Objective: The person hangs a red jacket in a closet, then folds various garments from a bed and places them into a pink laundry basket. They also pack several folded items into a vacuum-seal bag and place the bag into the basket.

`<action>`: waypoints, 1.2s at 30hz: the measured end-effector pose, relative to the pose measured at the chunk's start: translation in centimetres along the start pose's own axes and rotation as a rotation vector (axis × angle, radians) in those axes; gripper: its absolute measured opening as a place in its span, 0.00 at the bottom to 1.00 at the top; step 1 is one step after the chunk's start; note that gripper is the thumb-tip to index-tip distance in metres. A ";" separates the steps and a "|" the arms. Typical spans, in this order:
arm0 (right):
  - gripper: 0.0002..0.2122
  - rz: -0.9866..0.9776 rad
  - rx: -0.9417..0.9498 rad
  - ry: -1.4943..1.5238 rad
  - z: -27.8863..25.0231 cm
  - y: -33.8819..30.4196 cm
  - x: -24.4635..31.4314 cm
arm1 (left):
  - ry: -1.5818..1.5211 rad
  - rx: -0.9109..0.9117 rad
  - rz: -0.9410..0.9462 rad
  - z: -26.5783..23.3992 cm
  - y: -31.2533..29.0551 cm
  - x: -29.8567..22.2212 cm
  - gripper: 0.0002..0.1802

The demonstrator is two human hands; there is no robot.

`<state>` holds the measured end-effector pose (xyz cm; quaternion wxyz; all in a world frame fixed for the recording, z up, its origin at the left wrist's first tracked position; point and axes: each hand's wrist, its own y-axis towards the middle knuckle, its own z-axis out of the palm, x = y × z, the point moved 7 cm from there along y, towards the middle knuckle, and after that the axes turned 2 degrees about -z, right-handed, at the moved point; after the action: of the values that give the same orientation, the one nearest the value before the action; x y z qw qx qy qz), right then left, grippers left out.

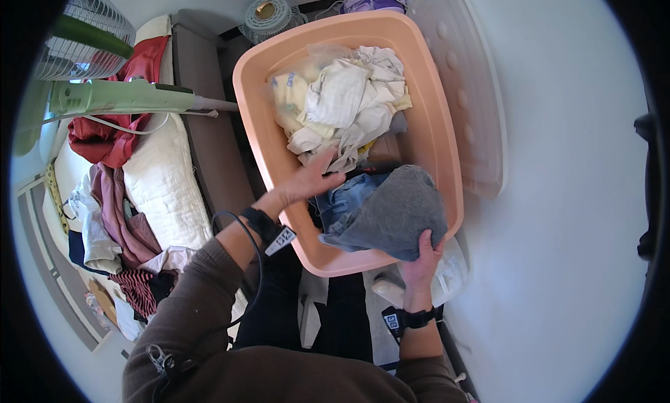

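A large peach plastic tub (250,110) stands in front of me with clothes in it. At its near end lies a folded grey-blue garment (394,211), apparently denim; my right hand (421,263) grips its near right corner, thumb on top. Over the tub's left side reaches my left hand (310,180), fingers stretched and apart, holding nothing. Its fingertips are close to a bluer denim piece (347,193) beside the grey one. White cloths (338,92) lie heaped at the tub's far end, next to a pale yellow cloth (293,96). Whatever lies under the denim is hidden.
On the left, a bed (167,166) bears scattered clothes, among them a red garment (105,141). A green standing fan (91,96) rises above it. Against the right wall leans a translucent lid (481,124). A round fan (269,18) and a purple appliance (370,2) stand behind the tub.
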<state>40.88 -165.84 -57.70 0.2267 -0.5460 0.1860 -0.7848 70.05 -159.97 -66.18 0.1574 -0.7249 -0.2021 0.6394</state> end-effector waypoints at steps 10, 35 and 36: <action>0.25 0.082 -0.184 0.103 -3.9 0.8 -1.2 | -0.441 0.485 -0.258 14.0 -9.8 4.9 0.29; 0.16 0.456 0.213 -0.683 -6.4 3.5 -16.8 | 0.306 -0.027 -0.291 9.4 -10.8 11.5 0.24; 0.16 0.460 0.244 -0.727 -5.1 3.6 -16.2 | 0.285 -0.097 -0.276 8.4 -11.7 10.8 0.23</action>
<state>41.54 -159.50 -73.83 0.5087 -0.7000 0.1172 -0.4872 61.77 -144.73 -70.91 0.2356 -0.7801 -0.3059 0.4923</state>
